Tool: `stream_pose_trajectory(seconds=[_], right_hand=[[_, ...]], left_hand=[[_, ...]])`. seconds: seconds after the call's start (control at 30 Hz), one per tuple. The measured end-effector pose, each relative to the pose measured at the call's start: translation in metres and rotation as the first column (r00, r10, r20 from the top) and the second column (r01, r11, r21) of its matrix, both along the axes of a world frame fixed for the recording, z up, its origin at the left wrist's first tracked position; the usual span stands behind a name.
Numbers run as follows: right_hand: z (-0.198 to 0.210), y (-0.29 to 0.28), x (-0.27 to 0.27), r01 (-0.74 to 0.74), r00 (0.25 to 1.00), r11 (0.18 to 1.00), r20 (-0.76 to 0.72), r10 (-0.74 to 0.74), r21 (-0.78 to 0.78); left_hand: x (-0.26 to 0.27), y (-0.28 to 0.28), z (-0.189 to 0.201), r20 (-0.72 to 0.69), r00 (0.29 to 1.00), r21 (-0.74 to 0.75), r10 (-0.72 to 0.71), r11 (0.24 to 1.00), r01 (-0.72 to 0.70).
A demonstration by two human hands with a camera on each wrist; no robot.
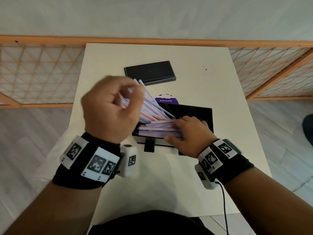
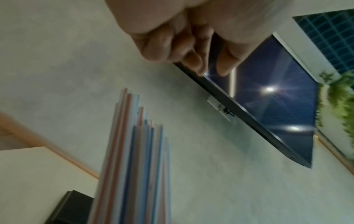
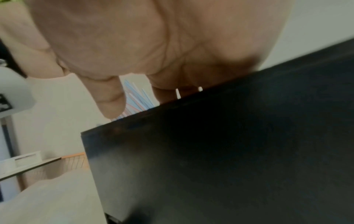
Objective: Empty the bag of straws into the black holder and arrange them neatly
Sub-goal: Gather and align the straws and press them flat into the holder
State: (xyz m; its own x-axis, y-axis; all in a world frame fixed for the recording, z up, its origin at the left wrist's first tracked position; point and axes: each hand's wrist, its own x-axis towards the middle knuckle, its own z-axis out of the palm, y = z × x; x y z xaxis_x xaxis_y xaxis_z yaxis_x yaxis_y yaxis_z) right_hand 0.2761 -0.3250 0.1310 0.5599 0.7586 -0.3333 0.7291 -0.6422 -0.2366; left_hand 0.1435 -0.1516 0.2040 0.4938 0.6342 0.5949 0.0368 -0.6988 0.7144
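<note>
The black holder (image 1: 194, 114) stands mid-table with striped straws (image 1: 157, 128) lying across its inside. More straws (image 1: 152, 106) lean up out of it toward the far left. My right hand (image 1: 176, 131) lies on the flat bundle, fingers over the top and thumb along its front side. In the right wrist view the palm (image 3: 153, 45) hangs over the holder's black wall (image 3: 210, 151). My left hand (image 1: 126, 97) is raised and blurred above the leaning straws. In the left wrist view its fingers (image 2: 191, 60) are curled with nothing between them, and the straws (image 2: 134, 151) stand below.
The holder's flat black lid (image 1: 149, 72) lies further back on the white table (image 1: 220, 99). A purple round label (image 1: 166, 99) shows behind the holder. A wooden lattice screen (image 1: 33, 73) runs behind and beside the table. A cable (image 1: 224, 200) hangs from my right wrist.
</note>
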Motion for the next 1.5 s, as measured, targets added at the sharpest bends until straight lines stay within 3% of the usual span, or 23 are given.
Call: stream_pose_trajectory(seconds=[0.1,0.17,0.27,0.37,0.43,0.57,0.67,0.77,0.87,1.1,1.2,1.37,1.5], right_hand=[[0.0,0.002,0.0,0.039,0.999,0.999,0.011,-0.04,0.032],[0.0,0.005,0.003,0.072,0.997,0.993,-0.001,-0.072,0.093],[0.0,0.014,0.007,0.041,0.997,0.998,-0.073,-0.037,0.042],[-0.001,0.023,0.007,0.016,0.991,0.994,-0.128,-0.03,-0.112],[0.0,0.026,0.01,0.011,0.995,0.99,-0.095,-0.024,-0.138],[0.004,0.03,0.015,-0.002,0.998,0.987,-0.056,-0.007,-0.16],[0.004,0.034,0.017,0.008,0.999,0.977,-0.046,-0.019,-0.211],[0.002,0.036,0.015,0.033,0.99,0.987,-0.127,-0.053,-0.156],[-0.001,0.035,0.014,0.07,0.989,0.991,-0.12,-0.084,-0.116],[-0.015,0.032,-0.001,0.056,0.973,0.997,-0.219,-0.067,-0.058],[-0.015,0.033,-0.003,0.098,0.975,0.995,-0.203,-0.091,0.026],[-0.017,0.04,0.002,0.343,0.914,0.937,-0.253,-0.317,0.067],[-0.02,0.046,-0.004,0.308,0.922,0.946,-0.278,-0.271,0.098]], left_hand=[[-0.002,0.016,-0.005,0.095,0.984,-0.233,0.148,0.965,-0.123],[0.0,0.024,-0.013,0.111,0.971,-0.443,0.211,0.885,-0.142],[0.008,0.026,-0.035,0.057,0.961,-0.746,0.269,0.651,-0.138],[0.017,0.019,-0.054,0.054,0.97,-0.914,0.236,0.404,-0.047],[0.019,0.012,-0.062,0.095,0.976,-0.94,0.195,0.341,0.023],[0.023,-0.001,-0.066,0.175,0.981,-0.913,0.086,0.388,0.129],[0.028,-0.006,-0.063,0.161,0.984,-0.907,0.081,0.406,0.115],[0.03,-0.008,-0.067,0.137,0.987,-0.909,0.079,0.407,0.093],[0.031,-0.008,-0.074,0.087,0.995,-0.888,0.049,0.457,0.055],[0.038,-0.002,-0.074,0.137,0.99,-0.897,0.035,0.428,0.109],[0.042,0.008,-0.073,0.2,0.978,-0.886,-0.056,0.416,0.205],[0.045,0.013,-0.069,0.197,0.961,-0.865,-0.195,0.426,0.264],[0.046,-0.001,-0.063,0.153,0.923,-0.815,-0.354,0.483,0.321]])
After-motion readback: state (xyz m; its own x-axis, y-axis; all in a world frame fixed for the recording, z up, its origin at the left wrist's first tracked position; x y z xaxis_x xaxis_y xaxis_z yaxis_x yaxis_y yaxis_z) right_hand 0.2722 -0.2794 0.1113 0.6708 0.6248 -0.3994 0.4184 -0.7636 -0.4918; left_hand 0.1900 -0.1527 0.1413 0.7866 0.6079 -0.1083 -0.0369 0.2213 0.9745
